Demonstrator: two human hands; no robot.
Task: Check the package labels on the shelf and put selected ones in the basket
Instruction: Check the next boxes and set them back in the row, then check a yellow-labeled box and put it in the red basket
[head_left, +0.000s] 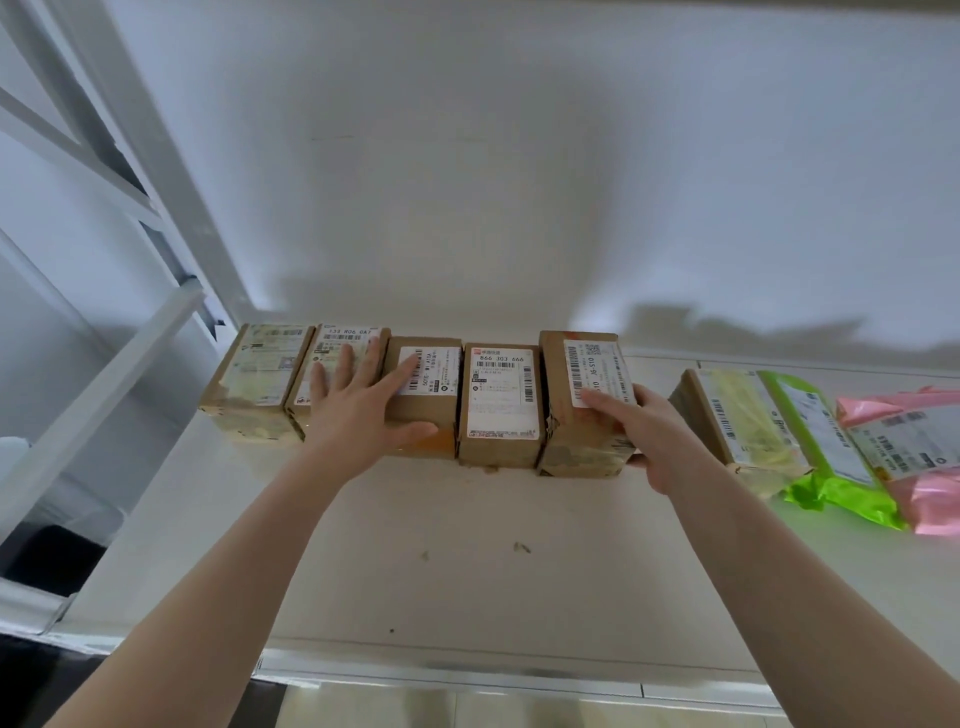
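Observation:
Several brown cardboard packages with white labels stand in a row at the back of the white shelf. My left hand lies flat with fingers spread across the second box and the third box. The fourth box shows the number 866 303 666. My right hand grips the right side of the fifth box, thumb on its label. No basket is in view.
Right of the gap lie another brown box, a green mailer bag and a pink mailer bag. The leftmost box sits by the shelf's white metal frame. The wall rises behind.

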